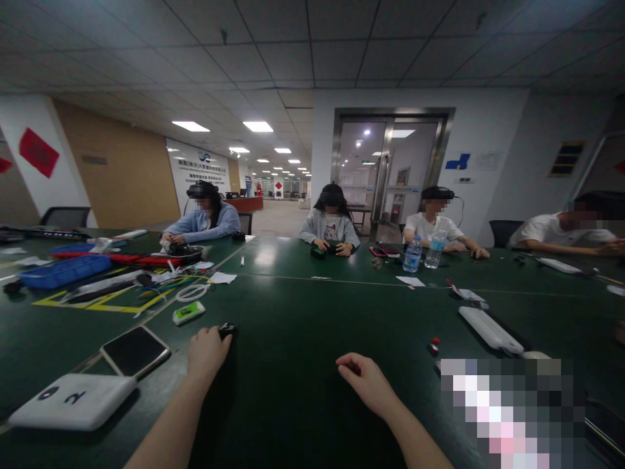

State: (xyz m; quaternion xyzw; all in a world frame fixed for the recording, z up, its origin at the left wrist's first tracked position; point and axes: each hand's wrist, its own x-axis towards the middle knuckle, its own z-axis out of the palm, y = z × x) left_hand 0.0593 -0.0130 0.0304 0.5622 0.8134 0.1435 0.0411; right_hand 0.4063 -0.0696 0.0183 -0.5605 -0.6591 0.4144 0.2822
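Indoors | green table [288, 319] | lit ceiling [336, 62] | left hand [209, 348] holding black object [227, 329] | right hand [367, 383] unclenched

1. The single view comes from a camera worn on the person's head, looking from above the near side of the worktop [283, 326].
2. It faces forward and slightly down, wide enough to take in the ceiling [273, 58] and the glass doors [359, 153] beyond.
3. The left hand [208, 352] and right hand [368, 384] appear close, low in frame; the far edge lies well away.
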